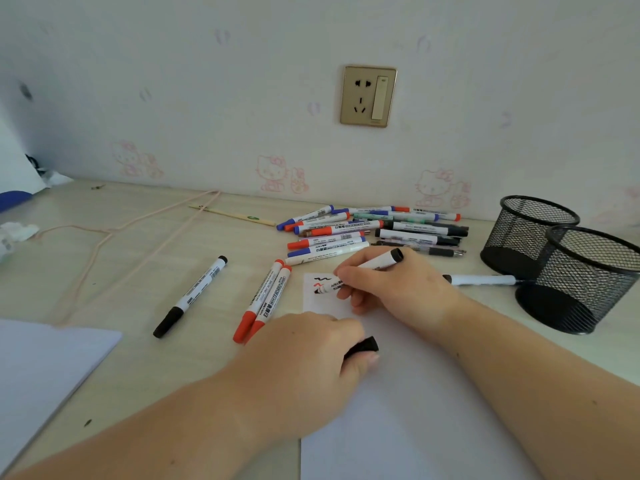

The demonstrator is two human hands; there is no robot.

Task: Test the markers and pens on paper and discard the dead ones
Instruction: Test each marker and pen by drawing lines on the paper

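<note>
Your left hand (pixel 304 344) lies nearest, resting on the white paper (pixel 408 393) with its fingers curled round a black cap (pixel 363 347). Just beyond it on that paper, your right hand (pixel 391 285) pinches an uncapped black marker (pixel 360 270), a white barrel with a black end, its tip touching the sheet beside short red and black squiggles. Left of the paper lie two red markers (pixel 263 303) side by side; behind it sits the marker pile (pixel 363 226); two mesh pen cups (pixel 568 265) stand to its right.
</note>
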